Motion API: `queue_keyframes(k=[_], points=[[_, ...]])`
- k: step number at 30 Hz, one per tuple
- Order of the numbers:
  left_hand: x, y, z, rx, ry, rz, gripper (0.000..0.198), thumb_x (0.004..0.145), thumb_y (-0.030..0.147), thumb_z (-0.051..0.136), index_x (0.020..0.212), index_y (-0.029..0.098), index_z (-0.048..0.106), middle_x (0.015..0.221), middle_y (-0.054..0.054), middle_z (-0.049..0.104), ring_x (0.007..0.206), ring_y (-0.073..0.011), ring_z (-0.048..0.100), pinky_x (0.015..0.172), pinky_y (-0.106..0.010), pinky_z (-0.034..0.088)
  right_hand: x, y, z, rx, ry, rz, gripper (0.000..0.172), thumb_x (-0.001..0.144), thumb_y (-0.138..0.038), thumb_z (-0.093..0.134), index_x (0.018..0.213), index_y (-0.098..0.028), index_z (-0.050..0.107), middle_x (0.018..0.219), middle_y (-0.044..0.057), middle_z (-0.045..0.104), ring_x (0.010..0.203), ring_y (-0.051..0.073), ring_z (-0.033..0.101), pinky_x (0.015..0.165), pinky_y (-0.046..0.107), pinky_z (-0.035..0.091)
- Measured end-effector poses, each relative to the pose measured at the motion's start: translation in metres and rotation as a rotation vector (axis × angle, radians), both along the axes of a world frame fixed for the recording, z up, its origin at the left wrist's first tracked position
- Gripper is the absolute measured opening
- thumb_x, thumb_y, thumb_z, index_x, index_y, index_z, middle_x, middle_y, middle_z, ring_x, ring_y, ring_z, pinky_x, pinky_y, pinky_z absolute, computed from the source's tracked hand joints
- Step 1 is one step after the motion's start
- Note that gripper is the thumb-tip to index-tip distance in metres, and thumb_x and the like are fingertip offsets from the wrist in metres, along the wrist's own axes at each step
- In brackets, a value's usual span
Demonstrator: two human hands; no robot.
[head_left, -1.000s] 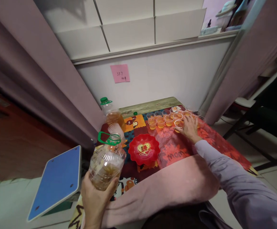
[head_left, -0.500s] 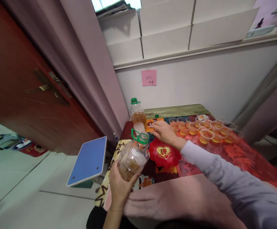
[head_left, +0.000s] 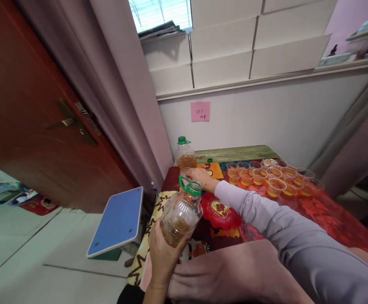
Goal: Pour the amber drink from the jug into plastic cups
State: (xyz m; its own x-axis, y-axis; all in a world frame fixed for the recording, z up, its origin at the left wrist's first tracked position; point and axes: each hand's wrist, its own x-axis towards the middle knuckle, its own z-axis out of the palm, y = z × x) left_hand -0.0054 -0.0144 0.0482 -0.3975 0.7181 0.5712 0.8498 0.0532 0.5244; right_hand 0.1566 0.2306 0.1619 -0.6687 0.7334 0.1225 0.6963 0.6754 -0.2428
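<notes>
My left hand [head_left: 166, 249] is wrapped round the lower body of a clear plastic bottle [head_left: 182, 219]. The bottle tilts to the right, uncapped, with a green handle ring at its neck and amber liquid low inside. Behind that neck, my right hand [head_left: 204, 178] has its fingers closed at the rim of a stack of clear plastic cups [head_left: 186, 172]; the bottle's handle partly covers the fingertips. A second bottle [head_left: 186, 159] of amber liquid, green-capped, stands just behind the cups. Below my right forearm lies a red scalloped plate [head_left: 207, 207] with a gold heart print.
Several clear cups [head_left: 276, 187] of amber liquid stand in rows at the table's right. A loose green cap [head_left: 210, 160] lies near the back edge. The wall carries a pink note [head_left: 200, 111]. A blue-topped stool [head_left: 117, 219] stands left of the table, near a brown door [head_left: 38, 105].
My right hand has moved left, from above the orange mat to the stack of cups, and its fingers have closed there. My left hand still holds the tilted bottle.
</notes>
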Motion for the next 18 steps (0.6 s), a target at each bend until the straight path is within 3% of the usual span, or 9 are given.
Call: queue_keyframes(k=[4, 8, 13, 15, 18], points=[[0.000, -0.001, 0.001, 0.000, 0.000, -0.011, 0.110, 0.071, 0.086, 0.078, 0.147, 0.011, 0.055, 0.136, -0.026, 0.072, 0.126, -0.0446, 0.071, 0.106, -0.063, 0.059, 0.001, -0.001, 0.001, 0.006, 0.097, -0.069, 0.018, 0.104, -0.028, 0.068, 0.110, -0.021, 0.084, 0.116, 0.011, 0.085, 0.104, 0.028, 0.079, 0.083, 0.031, 0.054], [0.000, 0.000, 0.004, -0.007, -0.013, -0.020, 0.111, 0.069, 0.088, 0.077, 0.146, 0.011, 0.055, 0.135, -0.026, 0.072, 0.124, -0.0444, 0.072, 0.106, -0.063, 0.059, 0.007, 0.005, 0.014, 0.054, 0.231, -0.109, 0.017, 0.106, -0.029, 0.068, 0.112, -0.020, 0.081, 0.116, 0.010, 0.083, 0.103, 0.023, 0.076, 0.087, 0.030, 0.052], [-0.001, 0.002, 0.008, -0.035, -0.061, -0.019, 0.113, 0.067, 0.089, 0.078, 0.148, 0.014, 0.054, 0.135, -0.024, 0.072, 0.126, -0.0448, 0.071, 0.108, -0.063, 0.058, 0.057, 0.004, 0.026, 0.310, 0.613, -0.059, 0.010, 0.104, -0.029, 0.070, 0.099, -0.021, 0.076, 0.102, 0.007, 0.079, 0.092, 0.021, 0.071, 0.084, 0.030, 0.051], [-0.001, 0.003, 0.009, -0.050, -0.077, -0.014, 0.115, 0.066, 0.090, 0.078, 0.148, 0.013, 0.054, 0.137, -0.025, 0.071, 0.129, -0.0458, 0.069, 0.111, -0.064, 0.056, 0.089, -0.008, 0.014, 0.391, 0.682, -0.039, 0.013, 0.104, -0.032, 0.071, 0.095, -0.022, 0.073, 0.104, 0.007, 0.078, 0.094, 0.022, 0.071, 0.083, 0.031, 0.051], [0.000, 0.004, 0.010, -0.065, -0.087, -0.010, 0.117, 0.064, 0.092, 0.078, 0.147, 0.012, 0.054, 0.136, -0.025, 0.070, 0.129, -0.0464, 0.068, 0.112, -0.066, 0.055, 0.132, -0.036, -0.029, 0.393, 0.611, -0.070, 0.015, 0.105, -0.035, 0.070, 0.096, -0.023, 0.071, 0.112, 0.010, 0.078, 0.097, 0.024, 0.073, 0.083, 0.034, 0.053]])
